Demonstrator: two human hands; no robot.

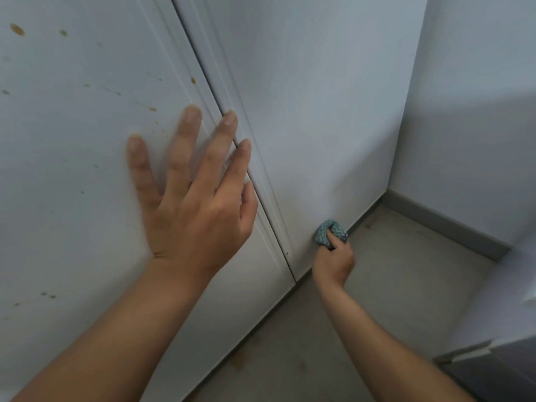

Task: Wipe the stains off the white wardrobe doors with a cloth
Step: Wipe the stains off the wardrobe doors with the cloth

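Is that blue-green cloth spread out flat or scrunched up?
Scrunched up. The cloth is a small wad gripped in the right hand, held low against the wardrobe door.

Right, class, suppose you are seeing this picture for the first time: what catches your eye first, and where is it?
The left hand, fingers spread, fills the middle of the view in front of the left door. Brown stains speckle that door, the largest at the upper left. Low down, the right hand grips a teal cloth against the bottom of the right door.
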